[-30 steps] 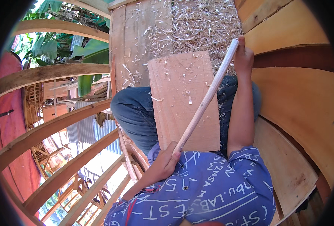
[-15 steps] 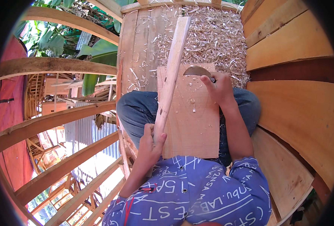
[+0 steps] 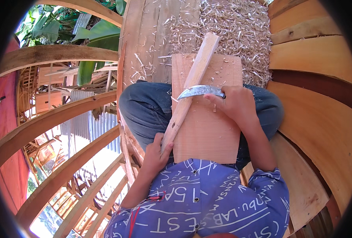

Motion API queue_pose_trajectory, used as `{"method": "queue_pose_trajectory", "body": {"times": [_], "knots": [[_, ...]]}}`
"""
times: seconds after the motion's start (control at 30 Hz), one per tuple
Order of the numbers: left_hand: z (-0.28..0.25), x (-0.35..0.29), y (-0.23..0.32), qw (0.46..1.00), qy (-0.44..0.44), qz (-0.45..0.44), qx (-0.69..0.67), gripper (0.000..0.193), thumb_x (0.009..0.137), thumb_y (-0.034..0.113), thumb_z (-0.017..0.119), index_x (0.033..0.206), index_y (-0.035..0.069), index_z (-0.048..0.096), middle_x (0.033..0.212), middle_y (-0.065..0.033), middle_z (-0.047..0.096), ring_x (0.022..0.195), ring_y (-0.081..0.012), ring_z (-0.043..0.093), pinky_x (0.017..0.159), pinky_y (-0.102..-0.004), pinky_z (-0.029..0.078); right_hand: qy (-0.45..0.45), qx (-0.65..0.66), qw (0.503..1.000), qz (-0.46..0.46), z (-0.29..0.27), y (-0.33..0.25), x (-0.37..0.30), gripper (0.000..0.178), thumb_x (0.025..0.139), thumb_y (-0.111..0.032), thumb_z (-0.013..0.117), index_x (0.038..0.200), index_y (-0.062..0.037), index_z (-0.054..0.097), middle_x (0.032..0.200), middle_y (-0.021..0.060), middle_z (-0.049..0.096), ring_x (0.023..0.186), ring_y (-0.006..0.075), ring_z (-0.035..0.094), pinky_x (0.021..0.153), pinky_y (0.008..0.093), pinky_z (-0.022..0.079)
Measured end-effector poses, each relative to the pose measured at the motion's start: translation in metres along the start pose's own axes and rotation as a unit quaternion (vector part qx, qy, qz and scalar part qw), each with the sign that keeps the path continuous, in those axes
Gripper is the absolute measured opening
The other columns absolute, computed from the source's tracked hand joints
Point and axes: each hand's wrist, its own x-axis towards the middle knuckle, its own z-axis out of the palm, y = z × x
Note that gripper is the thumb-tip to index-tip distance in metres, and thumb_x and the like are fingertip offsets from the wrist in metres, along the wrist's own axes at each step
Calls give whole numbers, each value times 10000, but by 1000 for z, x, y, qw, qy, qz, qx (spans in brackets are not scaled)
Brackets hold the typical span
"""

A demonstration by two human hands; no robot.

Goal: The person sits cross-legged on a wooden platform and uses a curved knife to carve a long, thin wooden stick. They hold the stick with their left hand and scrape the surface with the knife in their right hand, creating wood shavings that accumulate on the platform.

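My left hand (image 3: 157, 155) is closed round the near end of a long wooden stick (image 3: 187, 102). The stick slants away to the upper right across a flat wooden board (image 3: 213, 131) on my lap. In my right hand (image 3: 239, 103) is a curved knife (image 3: 195, 91), its handle mostly hidden by my fingers. The blade lies across the stick near its middle, and a thin curl of wood shows at its tip. A few small wood chips rest on the board.
Wood shavings (image 3: 235, 31) cover much of the plank floor (image 3: 138, 43) ahead. Orange-brown slats (image 3: 310, 99) rise at my right. Curved wooden rails (image 3: 61, 113) run along my left, with leaves and corrugated metal sheets beyond. My bent knees flank the board.
The curved knife has come left and down onto the stick, its blade now across it. The stick has swung so its far end points farther right and lower.
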Motion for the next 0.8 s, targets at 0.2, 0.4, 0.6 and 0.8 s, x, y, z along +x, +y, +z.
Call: {"method": "queue_pose_trajectory", "body": {"times": [0.2,0.4,0.6,0.8], "knots": [[-1,9,-7,999,-31,-3,-10,310,905,287,582,1031,28,465,700,-278,580,704,-480,594,577,-479,446,-30,-49,997,53,-4,-13,-2,680,772,-679,560,688,-16,685,588,164,613,576,310,641,544,398,496],[-5,13,-9,997,-66,-4,-35,328,903,292,590,1039,25,457,710,-291,581,715,-492,588,572,-506,440,-54,-94,989,97,-10,-13,7,680,757,-669,592,729,2,694,625,183,622,601,316,641,569,398,496],[-7,15,-13,996,-69,13,-53,326,909,297,585,1030,25,452,707,-294,575,707,-493,581,568,-508,436,-35,-122,987,103,-10,-13,15,705,744,-688,587,761,7,702,657,190,634,637,318,651,592,406,503],[-7,16,-12,996,-61,19,-60,311,915,288,579,1010,23,445,696,-294,567,691,-494,575,553,-508,429,-13,-162,982,100,-10,-11,27,732,744,-729,546,735,-14,702,623,173,629,619,306,654,585,402,511]]}}
